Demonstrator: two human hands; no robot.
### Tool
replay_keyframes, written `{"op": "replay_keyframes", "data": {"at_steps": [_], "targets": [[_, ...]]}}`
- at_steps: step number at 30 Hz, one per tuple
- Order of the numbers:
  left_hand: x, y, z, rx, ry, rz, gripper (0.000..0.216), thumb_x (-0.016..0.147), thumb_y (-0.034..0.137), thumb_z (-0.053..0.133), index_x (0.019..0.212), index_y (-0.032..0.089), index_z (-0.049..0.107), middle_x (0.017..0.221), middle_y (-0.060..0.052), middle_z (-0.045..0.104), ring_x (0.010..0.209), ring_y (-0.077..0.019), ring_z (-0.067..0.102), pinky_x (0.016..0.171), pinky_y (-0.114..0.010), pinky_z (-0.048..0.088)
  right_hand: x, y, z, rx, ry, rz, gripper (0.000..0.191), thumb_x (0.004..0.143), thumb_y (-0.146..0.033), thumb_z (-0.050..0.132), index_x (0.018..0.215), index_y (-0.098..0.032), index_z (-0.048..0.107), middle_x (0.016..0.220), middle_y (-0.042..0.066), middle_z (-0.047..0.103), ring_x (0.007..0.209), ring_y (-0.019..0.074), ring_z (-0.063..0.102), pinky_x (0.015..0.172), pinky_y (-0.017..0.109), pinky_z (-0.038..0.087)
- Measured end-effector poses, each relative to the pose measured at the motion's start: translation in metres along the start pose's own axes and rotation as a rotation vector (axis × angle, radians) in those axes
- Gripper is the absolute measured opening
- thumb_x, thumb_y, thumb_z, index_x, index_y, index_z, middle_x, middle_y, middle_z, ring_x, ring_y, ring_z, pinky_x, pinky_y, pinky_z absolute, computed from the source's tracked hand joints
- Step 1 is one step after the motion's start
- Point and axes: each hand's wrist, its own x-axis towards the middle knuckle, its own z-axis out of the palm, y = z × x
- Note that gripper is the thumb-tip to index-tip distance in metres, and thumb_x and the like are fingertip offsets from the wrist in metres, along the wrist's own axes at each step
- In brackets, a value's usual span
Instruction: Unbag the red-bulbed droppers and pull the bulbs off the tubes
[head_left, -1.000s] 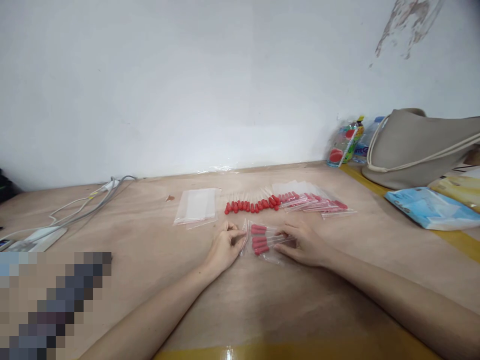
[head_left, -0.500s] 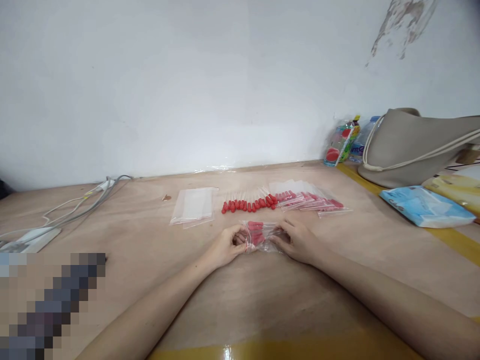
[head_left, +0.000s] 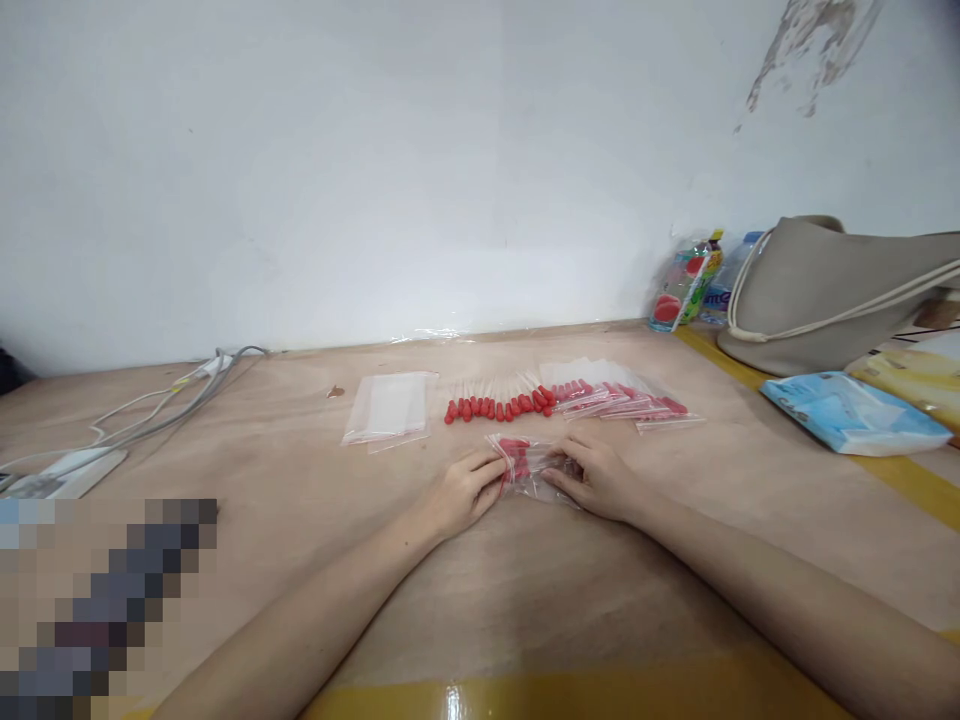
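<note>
Between my two hands is a clear zip bag [head_left: 534, 482] with several red-bulbed droppers [head_left: 516, 455] inside. My left hand [head_left: 471, 487] pinches the bag's left edge, near the red bulbs, its thumb and fingers pressed together. At the opposite end, the curled fingers of my right hand [head_left: 589, 476] grip the bag. Beyond them lies a row of loose droppers with red rubber bulbs [head_left: 495, 408] facing me and clear stems pointing to the wall. Filled bags [head_left: 626, 398] overlap to the right of the row. A stack of flat clear bags [head_left: 390, 408] lies to its left.
Cables [head_left: 161, 405] and a white power strip [head_left: 79, 470] lie at the left. At the right are a blue tissue pack [head_left: 851, 412], a grey bag [head_left: 832, 290] and drink bottles [head_left: 679, 285] by the wall. Yellow tape [head_left: 892, 490] crosses the table.
My left hand has gone from curled open around the bag's end to fingers pressed flat along its edge. The bag has shifted slightly right; my right hand has hardly moved.
</note>
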Motion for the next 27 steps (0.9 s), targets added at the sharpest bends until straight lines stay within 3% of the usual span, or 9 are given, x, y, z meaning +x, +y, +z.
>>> {"op": "replay_keyframes", "data": {"at_steps": [4, 12, 20, 27], "targets": [[0.003, 0.002, 0.003, 0.063, 0.003, -0.005, 0.025, 0.086, 0.026, 0.043, 0.106, 0.018, 0.055, 0.108, -0.009, 0.055, 0.099, -0.0197, 0.052, 0.087, -0.033, 0.041, 0.0, -0.002, -0.001, 0.004, -0.025, -0.014, 0.02, 0.081, -0.034, 0.052, 0.09, -0.017, 0.058, 0.076, 0.004, 0.055, 0.063, 0.013, 0.05, 0.058, 0.026, 0.04], [0.009, 0.01, 0.0, 0.113, -0.008, -0.095, 0.005, 0.08, 0.016, 0.043, 0.083, 0.017, 0.046, 0.081, -0.004, 0.049, 0.074, -0.0161, 0.048, 0.069, -0.029, 0.042, -0.001, -0.006, -0.003, -0.048, 0.037, -0.008, 0.025, 0.075, -0.036, 0.061, 0.092, -0.018, 0.06, 0.084, 0.006, 0.055, 0.078, 0.0181, 0.052, 0.069, 0.032, 0.042], [0.005, 0.009, 0.0, 0.147, -0.095, -0.083, 0.006, 0.08, 0.017, 0.044, 0.086, 0.018, 0.046, 0.09, -0.006, 0.047, 0.079, -0.0166, 0.049, 0.071, -0.029, 0.043, -0.003, -0.002, -0.001, 0.02, -0.024, -0.006, 0.029, 0.078, -0.033, 0.058, 0.103, -0.018, 0.06, 0.088, 0.007, 0.055, 0.08, 0.0177, 0.052, 0.072, 0.032, 0.044], [0.0, 0.012, 0.0, 0.166, -0.061, -0.062, 0.011, 0.081, 0.013, 0.04, 0.09, 0.017, 0.045, 0.089, -0.006, 0.05, 0.083, -0.0189, 0.049, 0.076, -0.033, 0.041, -0.004, -0.003, -0.005, 0.076, -0.073, 0.042, 0.032, 0.078, -0.033, 0.059, 0.106, -0.019, 0.061, 0.09, 0.007, 0.056, 0.081, 0.0174, 0.054, 0.072, 0.032, 0.046]]}}
